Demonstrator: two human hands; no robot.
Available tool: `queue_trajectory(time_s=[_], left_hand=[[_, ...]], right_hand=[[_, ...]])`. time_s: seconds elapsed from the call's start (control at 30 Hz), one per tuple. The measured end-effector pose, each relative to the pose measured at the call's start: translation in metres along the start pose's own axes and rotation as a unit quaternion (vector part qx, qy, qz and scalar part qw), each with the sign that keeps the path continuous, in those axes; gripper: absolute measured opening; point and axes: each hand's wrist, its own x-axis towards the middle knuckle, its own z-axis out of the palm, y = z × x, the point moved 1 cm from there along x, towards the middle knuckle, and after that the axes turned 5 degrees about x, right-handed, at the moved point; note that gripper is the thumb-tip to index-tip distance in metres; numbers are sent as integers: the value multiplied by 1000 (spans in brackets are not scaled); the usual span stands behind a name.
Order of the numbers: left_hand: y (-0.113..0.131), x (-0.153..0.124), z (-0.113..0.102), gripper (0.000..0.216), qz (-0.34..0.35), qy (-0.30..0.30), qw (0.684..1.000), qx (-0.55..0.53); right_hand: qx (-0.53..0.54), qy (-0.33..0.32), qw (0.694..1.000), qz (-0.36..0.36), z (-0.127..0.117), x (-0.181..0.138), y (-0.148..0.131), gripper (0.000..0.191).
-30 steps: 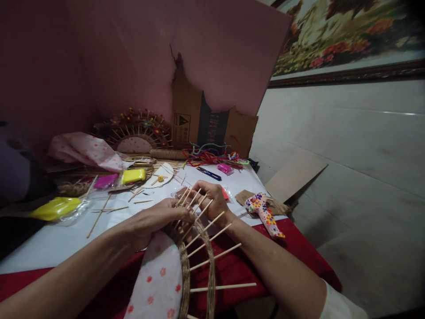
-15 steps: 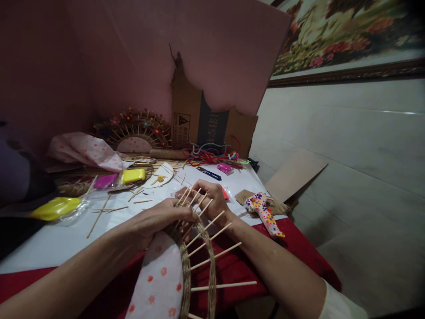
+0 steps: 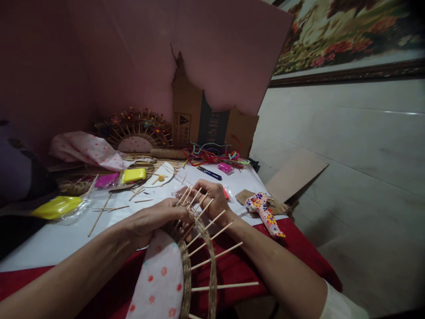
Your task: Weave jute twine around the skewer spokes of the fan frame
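Note:
A half-round craft piece point(image 3: 159, 279) tilts toward me, its flat centre covered in white cloth with red flowers. Thin wooden sticks point(image 3: 229, 250) fan out from its curved edge. Twine point(image 3: 212, 266) is woven between them in two bands, with a gap between. My left hand point(image 3: 162, 218) is closed around the far end of the piece, thumb across the sticks and inner band. Just beyond the stick tips, my right hand point(image 3: 214, 201) has its fingers bent and pinched together; the sticks partly cover them, and what they hold cannot be made out.
A finished-looking flowered fan point(image 3: 135, 142) stands at the back, near torn cardboard point(image 3: 215, 126). On the white table are a blue cutter point(image 3: 210, 173), coloured pipe cleaners point(image 3: 212, 155), yellow clay packs point(image 3: 133, 175) and loose sticks point(image 3: 99, 215). A flower-patterned object point(image 3: 264, 210) lies right.
My left thumb has shifted very slightly to the left on the sticks. Both hands otherwise keep their places, and the craft piece stays nearly still.

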Motion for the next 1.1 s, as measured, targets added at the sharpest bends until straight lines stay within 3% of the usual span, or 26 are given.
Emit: queue_trajectory(time_s=[0.5, 0.87, 1.1], left_hand=[[-1, 2, 5, 13, -14, 74, 997, 22], [-2, -1, 1, 13, 4, 13, 1000, -9], [-2, 0, 2, 7, 11, 21, 1000, -12]], right_hand=[[18, -7, 1000, -1, 1, -1, -2, 20], [36, -1, 999, 24, 3, 1, 6, 22], [13, 3, 1000, 21, 1, 1, 2, 23]])
